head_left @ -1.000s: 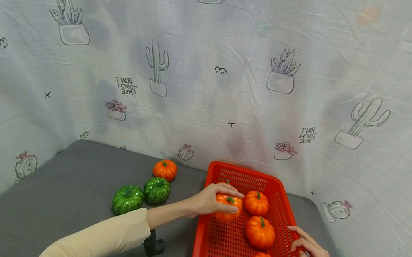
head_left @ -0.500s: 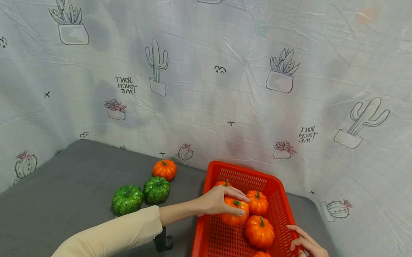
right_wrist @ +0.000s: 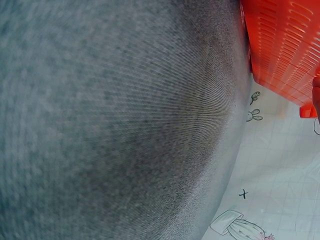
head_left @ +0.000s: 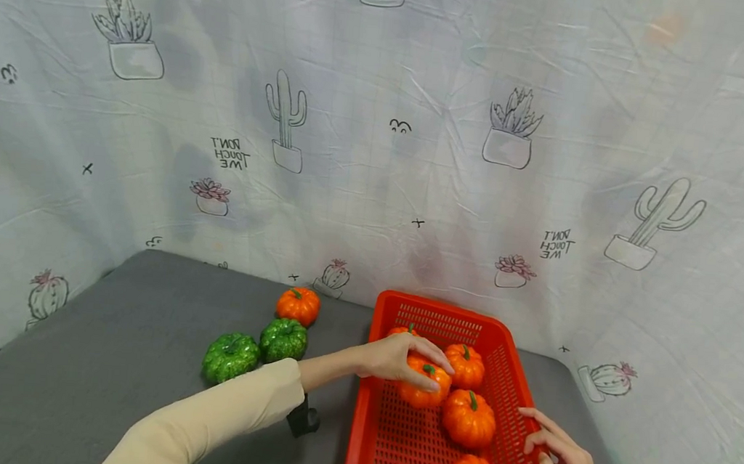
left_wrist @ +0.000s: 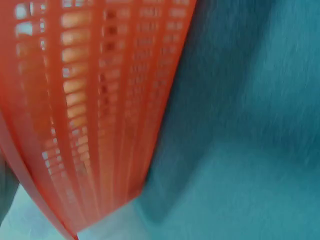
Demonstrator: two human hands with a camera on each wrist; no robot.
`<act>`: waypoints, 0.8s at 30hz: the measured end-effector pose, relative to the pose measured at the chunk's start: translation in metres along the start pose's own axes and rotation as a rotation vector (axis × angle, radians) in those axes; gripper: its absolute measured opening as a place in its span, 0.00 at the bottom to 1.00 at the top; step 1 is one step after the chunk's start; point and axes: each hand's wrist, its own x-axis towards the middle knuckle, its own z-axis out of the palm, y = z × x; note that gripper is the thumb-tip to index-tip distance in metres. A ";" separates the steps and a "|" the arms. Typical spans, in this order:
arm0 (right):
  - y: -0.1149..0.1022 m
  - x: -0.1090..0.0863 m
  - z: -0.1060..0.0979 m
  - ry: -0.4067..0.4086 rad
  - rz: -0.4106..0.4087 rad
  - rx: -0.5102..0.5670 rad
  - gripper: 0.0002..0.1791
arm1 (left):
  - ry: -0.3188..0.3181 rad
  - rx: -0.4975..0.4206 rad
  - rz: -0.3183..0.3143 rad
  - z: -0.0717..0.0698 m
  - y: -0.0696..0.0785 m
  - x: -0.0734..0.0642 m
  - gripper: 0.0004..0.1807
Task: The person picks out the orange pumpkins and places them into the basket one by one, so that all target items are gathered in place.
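Inside the red plastic basket [head_left: 361,435], in the head view, my left hand [head_left: 395,358] holds an orange pumpkin [head_left: 423,395], its fingers over the far side and the thumb on the near side. Other orange pumpkins [head_left: 469,419] lie in the basket; one at the back left [head_left: 401,330] is partly hidden by the hand. My right hand [head_left: 569,462] grips the basket's right rim with bent fingers. The left wrist view shows the basket's slotted side wall [left_wrist: 105,115] from outside, with orange behind the slots.
Left of the basket, two green pumpkins [head_left: 231,358] and one orange pumpkin [head_left: 297,306] sit on the grey table [head_left: 106,357]. A white curtain [head_left: 347,215] printed with potted cacti hangs behind. A dark device [head_left: 303,417] hangs under the left wrist.
My left hand has moved a little to the right and toward me with the orange pumpkin, mostly in the first half second. My right hand stays on the rim.
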 end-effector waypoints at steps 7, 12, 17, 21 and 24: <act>0.001 -0.002 -0.002 -0.024 0.019 -0.010 0.21 | -0.247 -0.049 0.060 -0.015 -0.009 0.011 0.20; 0.002 -0.001 -0.001 -0.015 0.006 0.013 0.22 | -0.316 -0.056 0.044 -0.025 -0.013 0.018 0.19; 0.003 -0.002 -0.001 -0.027 0.006 0.004 0.22 | -0.367 -0.059 0.022 -0.031 -0.017 0.024 0.19; 0.003 -0.001 -0.001 -0.022 0.000 0.010 0.23 | -0.386 -0.042 0.014 -0.034 -0.019 0.028 0.19; 0.003 0.000 0.000 -0.009 -0.015 0.018 0.23 | -0.411 -0.041 -0.012 -0.036 -0.019 0.030 0.19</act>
